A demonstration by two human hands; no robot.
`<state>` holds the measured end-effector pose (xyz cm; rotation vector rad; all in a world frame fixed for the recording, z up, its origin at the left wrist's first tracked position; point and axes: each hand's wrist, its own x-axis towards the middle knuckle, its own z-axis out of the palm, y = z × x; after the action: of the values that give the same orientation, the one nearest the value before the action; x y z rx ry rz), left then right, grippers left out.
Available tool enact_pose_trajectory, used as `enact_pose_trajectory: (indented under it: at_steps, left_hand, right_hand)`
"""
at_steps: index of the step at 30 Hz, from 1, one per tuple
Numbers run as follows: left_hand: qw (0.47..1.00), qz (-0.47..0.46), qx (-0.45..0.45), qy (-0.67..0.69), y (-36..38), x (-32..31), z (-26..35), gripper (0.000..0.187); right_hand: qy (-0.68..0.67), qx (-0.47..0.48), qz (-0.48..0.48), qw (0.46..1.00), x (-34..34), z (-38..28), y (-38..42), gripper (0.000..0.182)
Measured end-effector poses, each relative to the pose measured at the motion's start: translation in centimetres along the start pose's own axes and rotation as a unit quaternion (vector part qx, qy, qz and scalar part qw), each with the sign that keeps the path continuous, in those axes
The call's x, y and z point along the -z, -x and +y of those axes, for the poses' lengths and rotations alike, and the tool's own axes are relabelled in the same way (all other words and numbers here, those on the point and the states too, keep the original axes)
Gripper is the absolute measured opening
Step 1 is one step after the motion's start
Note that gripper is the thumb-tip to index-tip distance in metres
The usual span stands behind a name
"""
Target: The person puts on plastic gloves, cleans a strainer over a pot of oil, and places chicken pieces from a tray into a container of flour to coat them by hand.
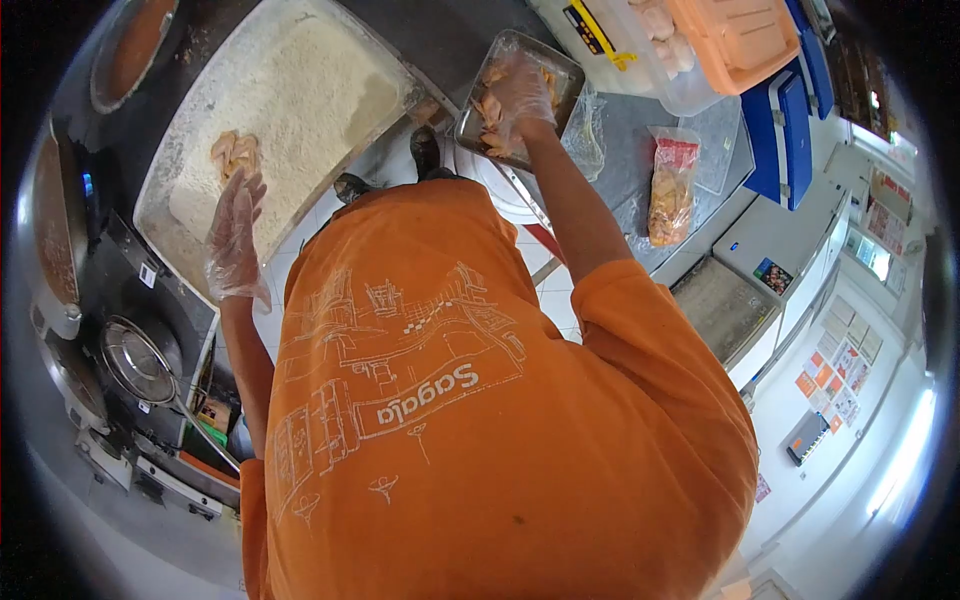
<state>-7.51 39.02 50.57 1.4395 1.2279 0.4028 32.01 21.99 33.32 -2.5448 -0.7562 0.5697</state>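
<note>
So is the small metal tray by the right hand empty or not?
Not empty: the small metal tray holds pale orange pieces, with the gloved right hand resting among them.

One head-worn fisheye view is looking steeply down over the orange shirt (470, 400), sitting close, taking in the table (640, 170) and floor beyond.

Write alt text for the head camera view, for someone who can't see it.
A person in an orange T-shirt wears clear gloves: the left hand hovers by pale pieces on a large tray of white breading, the right hand reaches into a small metal tray of raw pieces.
</note>
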Motion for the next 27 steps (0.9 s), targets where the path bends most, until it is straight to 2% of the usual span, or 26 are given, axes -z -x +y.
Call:
enact_pose_trajectory:
  at_steps: [2, 4, 5, 7, 8, 9, 10, 11, 13, 14, 15, 16, 17, 19, 20, 22, 23, 25, 26, 27]
  left_hand:
    - [1.0, 0.006, -0.003, -0.007, 0.0, 0.3, -0.4, 0.047]
    - [1.0, 0.012, -0.006, -0.014, 0.0, 0.5, -0.7, 0.046]
    - [1.0, 0.01, -0.005, -0.015, 0.1, 0.6, -0.8, 0.046]
    - [1.0, 0.008, -0.006, -0.014, 0.0, 0.9, -1.1, 0.046]
    - [1.0, 0.009, -0.002, -0.01, 0.0, 0.9, -1.2, 0.046]
    - [1.0, 0.009, 0.002, -0.007, -0.1, 1.0, -1.3, 0.046]
    - [1.0, 0.008, 0.002, -0.007, -0.3, 1.1, -1.4, 0.046]
    - [1.0, 0.003, 0.0, -0.017, -0.4, 1.2, -1.4, 0.046]
    - [1.0, -0.002, -0.002, -0.027, -0.6, 1.3, -1.4, 0.046]
    - [1.0, -0.012, -0.001, -0.026, -0.7, 1.4, -1.3, 0.046]
    - [0.999, -0.022, 0.0, -0.026, -0.9, 1.5, -1.3, 0.045]
    - [0.999, -0.022, -0.002, -0.027, -1.1, 1.7, -1.4, 0.045]
    - [0.999, -0.026, -0.013, -0.018, -1.4, 1.9, -1.8, 0.045]
    - [0.999, -0.032, -0.025, -0.011, -2.0, 2.3, -2.4, 0.044]
    - [0.998, -0.027, -0.043, -0.037, -2.2, 2.4, -2.6, 0.043]
    - [0.996, -0.021, -0.06, -0.065, -2.1, 2.7, -2.5, 0.043]
    - [0.997, -0.027, -0.056, -0.048, -1.9, 2.5, -2.3, 0.042]
    - [0.998, -0.029, -0.054, -0.03, -1.5, 2.4, -1.8, 0.042]
    - [0.998, -0.02, -0.05, -0.043, -1.4, 2.4, -1.7, 0.042]
    - [0.997, -0.01, -0.046, -0.054, -1.3, 2.5, -1.7, 0.042]
  right_hand:
    - [0.019, -0.005, -0.015, 1.0, 1.5, 1.3, 0.2, 0.038]
    - [-0.248, 0.007, -0.012, 0.969, 1.9, 4.0, 0.7, 0.039]
    - [-0.247, 0.008, -0.012, 0.969, 1.5, 6.0, 1.0, 0.039]
    - [-0.482, 0.105, -0.043, 0.869, 0.4, 9.4, 1.3, 0.04]
    - [-0.481, 0.106, -0.042, 0.869, 1.4, 8.4, 2.2, 0.04]
    - [-0.641, 0.004, -0.095, 0.762, 2.5, 7.5, 3.7, 0.04]
    - [-0.768, -0.098, -0.143, 0.616, 3.3, 6.7, 4.7, 0.039]
    - [-0.768, -0.098, -0.142, 0.616, 2.9, 6.7, 4.8, 0.039]
    - [-0.714, -0.212, -0.11, 0.658, 1.6, 7.2, 4.6, 0.042]
    - [-0.715, -0.212, -0.11, 0.657, 0.5, 8.1, 3.8, 0.042]
    - [-0.489, -0.097, -0.094, 0.862, -0.6, 8.9, 2.8, 0.045]
    - [-0.211, 0.027, -0.068, 0.975, -1.2, 9.4, 2.2, 0.048]
    - [-0.213, 0.028, -0.067, 0.974, -0.5, 7.1, 2.3, 0.048]
    - [0.019, 0.028, 0.047, 0.998, 0.2, 2.2, 2.2, 0.053]
    - [0.017, 0.029, 0.048, 0.998, -0.6, 1.9, 1.9, 0.053]
    - [0.147, 0.182, 0.072, 0.97, -2.0, 1.0, 1.2, 0.057]
    - [0.145, 0.183, 0.072, 0.97, -2.6, 0.4, 1.0, 0.057]
    - [0.18, 0.028, 0.008, 0.983, -3.0, -1.0, 0.4, 0.061]
    - [0.18, 0.032, 0.008, 0.983, -2.5, -1.5, 0.2, 0.061]
    - [0.197, 0.019, -0.037, 0.98, -1.6, -1.8, -0.2, 0.057]
